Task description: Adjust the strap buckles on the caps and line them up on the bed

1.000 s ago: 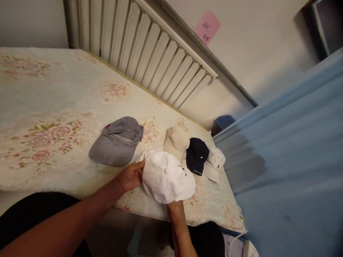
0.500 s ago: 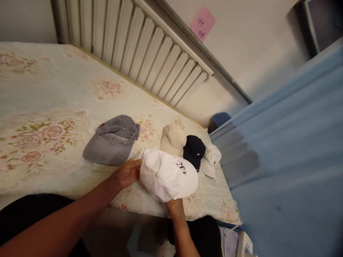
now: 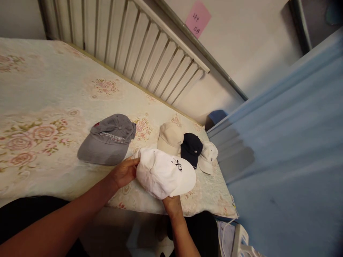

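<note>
Between my two hands is a white baseball cap (image 3: 158,173) with black lettering, its brim pointing right. My left hand (image 3: 125,172) pinches the cap's back edge, thumb on the outside. From below, my right hand (image 3: 172,204) grips near the brim; its fingers are hidden under the cap. A grey cap (image 3: 109,141) lies to the left, brim toward the lower left. Beyond the white cap, a beige cap (image 3: 170,137), a navy cap (image 3: 191,148) and a smaller white cap (image 3: 209,157) lie in a row.
The caps lie on a flower-patterned bed cover (image 3: 61,96). A slatted rail (image 3: 128,39) runs along the bed's far side, with a pink note (image 3: 198,19) on the wall above. A blue curtain (image 3: 284,142) hangs at the right. A white cable (image 3: 223,232) trails by the near right corner.
The whole view has shifted slightly, so everything appears a little further left. Both hands keep hold of the white cap, with hardly any change in its pose.
</note>
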{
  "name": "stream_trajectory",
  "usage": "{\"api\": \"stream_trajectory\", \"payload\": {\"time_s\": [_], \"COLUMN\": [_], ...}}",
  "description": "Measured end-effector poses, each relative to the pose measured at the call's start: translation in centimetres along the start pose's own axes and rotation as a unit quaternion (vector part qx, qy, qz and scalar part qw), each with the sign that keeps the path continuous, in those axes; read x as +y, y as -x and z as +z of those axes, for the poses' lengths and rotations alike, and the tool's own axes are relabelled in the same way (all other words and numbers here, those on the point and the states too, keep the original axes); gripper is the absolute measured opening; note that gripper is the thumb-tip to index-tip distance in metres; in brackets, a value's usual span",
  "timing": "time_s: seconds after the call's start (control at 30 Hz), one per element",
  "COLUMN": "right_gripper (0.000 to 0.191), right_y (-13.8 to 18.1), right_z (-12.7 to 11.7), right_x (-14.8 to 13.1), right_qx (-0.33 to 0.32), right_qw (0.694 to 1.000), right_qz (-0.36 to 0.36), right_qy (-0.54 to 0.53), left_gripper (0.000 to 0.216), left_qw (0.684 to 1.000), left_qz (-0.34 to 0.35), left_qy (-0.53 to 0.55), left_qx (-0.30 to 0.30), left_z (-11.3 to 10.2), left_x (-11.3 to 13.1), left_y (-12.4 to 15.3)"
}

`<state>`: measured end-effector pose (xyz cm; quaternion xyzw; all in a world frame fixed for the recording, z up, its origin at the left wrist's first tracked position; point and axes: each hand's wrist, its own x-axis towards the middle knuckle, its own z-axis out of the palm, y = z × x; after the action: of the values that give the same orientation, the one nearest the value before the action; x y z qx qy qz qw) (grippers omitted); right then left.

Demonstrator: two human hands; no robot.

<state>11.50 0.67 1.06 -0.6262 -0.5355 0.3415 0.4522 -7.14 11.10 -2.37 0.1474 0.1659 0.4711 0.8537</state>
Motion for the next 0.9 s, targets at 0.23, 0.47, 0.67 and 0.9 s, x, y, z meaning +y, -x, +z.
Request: {"api": "stream_trajectory", "payload": {"time_s": [0.23, 0.47, 0.67, 0.9], "right_gripper": [0.055, 0.061, 0.067, 0.065], "right_y": [0.12, 0.03, -0.1, -0.18], "right_z": [-0.42, -0.33, -0.11, -0.05], "right_x": [0.11, 0.24, 0.52, 0.92], "right_qx": [-0.028, -0.022, -0.007, -0.004], "right_qw": [0.996, 0.999, 1.0, 1.0], "right_qz": [-0.05, -0.024, 0.001, -0.009], "right_qy": [0.061, 0.043, -0.013, 0.012], "left_gripper": [0.036, 0.035, 0.031, 0.036], "left_qw": [1.0, 1.0, 1.0, 1.0], "left_qz": [-0.001, -0.004, -0.004, -0.001], "left_qy": [-0.015, -0.018, -0.014, -0.017], "left_qx": [0.009, 0.015, 0.016, 0.022], "left_z": [0.1, 0.21, 0.2, 0.28], "left_x": [0.02, 0.01, -0.07, -0.11], "left_y": [-0.06, 0.03, -0.07, -0.05]}}
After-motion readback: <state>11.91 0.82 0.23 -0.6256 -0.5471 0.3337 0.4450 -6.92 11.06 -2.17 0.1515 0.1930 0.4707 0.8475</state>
